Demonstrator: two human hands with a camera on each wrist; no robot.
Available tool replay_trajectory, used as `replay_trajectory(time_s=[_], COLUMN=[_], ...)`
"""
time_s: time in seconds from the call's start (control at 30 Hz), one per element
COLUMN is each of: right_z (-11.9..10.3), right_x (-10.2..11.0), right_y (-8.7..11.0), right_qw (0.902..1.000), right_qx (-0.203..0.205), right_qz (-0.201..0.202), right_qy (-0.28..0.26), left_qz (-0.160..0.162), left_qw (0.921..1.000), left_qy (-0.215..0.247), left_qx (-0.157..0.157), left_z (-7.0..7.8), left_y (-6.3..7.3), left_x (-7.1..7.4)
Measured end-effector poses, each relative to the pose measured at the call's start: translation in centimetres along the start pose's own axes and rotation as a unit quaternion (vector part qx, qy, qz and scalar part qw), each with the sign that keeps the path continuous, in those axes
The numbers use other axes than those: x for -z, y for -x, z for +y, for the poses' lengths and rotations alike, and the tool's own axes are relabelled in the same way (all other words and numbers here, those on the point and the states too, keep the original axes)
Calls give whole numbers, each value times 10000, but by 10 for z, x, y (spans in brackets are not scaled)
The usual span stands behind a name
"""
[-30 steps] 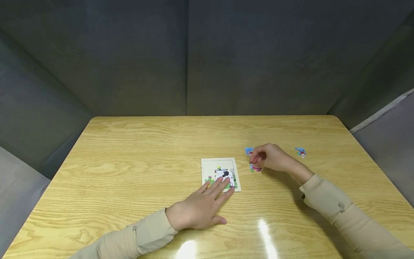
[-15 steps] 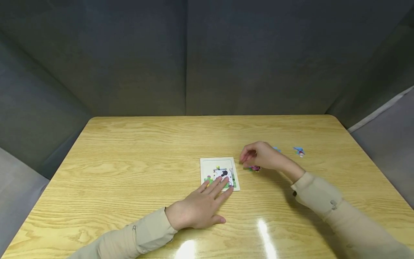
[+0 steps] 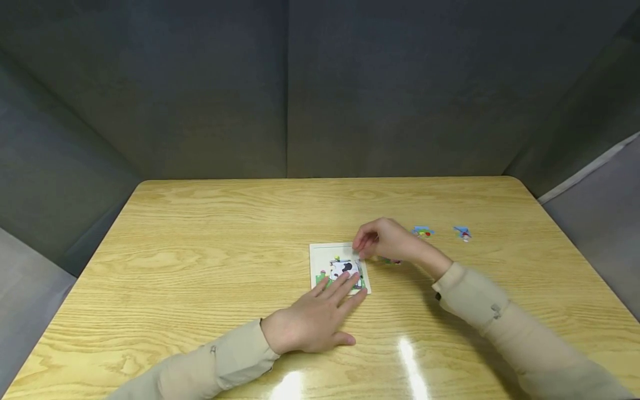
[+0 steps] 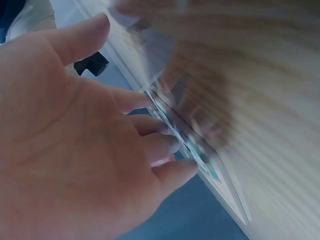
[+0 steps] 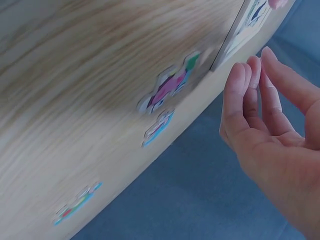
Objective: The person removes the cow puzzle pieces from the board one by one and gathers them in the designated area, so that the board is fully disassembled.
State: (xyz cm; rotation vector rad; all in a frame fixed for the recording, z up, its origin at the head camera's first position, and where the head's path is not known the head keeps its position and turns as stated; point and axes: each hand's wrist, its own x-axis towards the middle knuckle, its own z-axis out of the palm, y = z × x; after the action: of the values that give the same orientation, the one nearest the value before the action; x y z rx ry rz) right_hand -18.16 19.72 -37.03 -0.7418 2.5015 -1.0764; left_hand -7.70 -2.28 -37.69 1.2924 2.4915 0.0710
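Note:
In the head view, my left hand (image 3: 320, 319) lies palm down with spread fingers over the front of a white puzzle tray (image 3: 318, 250). A puzzle piece with a black-and-white cow (image 3: 340, 268) lies in the tray, partly under the fingertips. My right hand (image 3: 387, 241) is at the tray's far right corner, its fingers bent towards the thumb. In the right wrist view, nothing shows between the right fingertips (image 5: 237, 75). A pink and green puzzle piece (image 5: 170, 85) lies beside the tray, partly hidden by the right hand in the head view.
On the wooden table (image 3: 225, 233), to the right of the tray, lie a blue, yellow and red piece (image 3: 423, 231) and another blue piece (image 3: 462, 233). A small blue-edged piece (image 5: 159, 128) shows in the right wrist view. Dark curtains (image 3: 215, 94) surround the table.
My right hand has moved left from over the loose pieces to the tray's far right corner, uncovering the blue, yellow and red piece. The left hand has shifted slightly right on the tray.

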Motion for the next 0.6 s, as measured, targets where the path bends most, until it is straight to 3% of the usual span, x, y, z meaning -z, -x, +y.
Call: replay_trajectory(time_s=[0.27, 0.6], right_z=[-8, -20], right_x=[-13, -26], right_y=[-12, -24], right_qw=[9994, 9997], right_qx=[292, 56], right_qz=[-146, -177], right_qy=[-88, 125], left_qz=[-107, -292], left_qw=[9999, 9991], left_qy=[-54, -221], left_qx=[13, 207], left_z=[8, 12], left_y=[-10, -16], left_x=[3, 2])
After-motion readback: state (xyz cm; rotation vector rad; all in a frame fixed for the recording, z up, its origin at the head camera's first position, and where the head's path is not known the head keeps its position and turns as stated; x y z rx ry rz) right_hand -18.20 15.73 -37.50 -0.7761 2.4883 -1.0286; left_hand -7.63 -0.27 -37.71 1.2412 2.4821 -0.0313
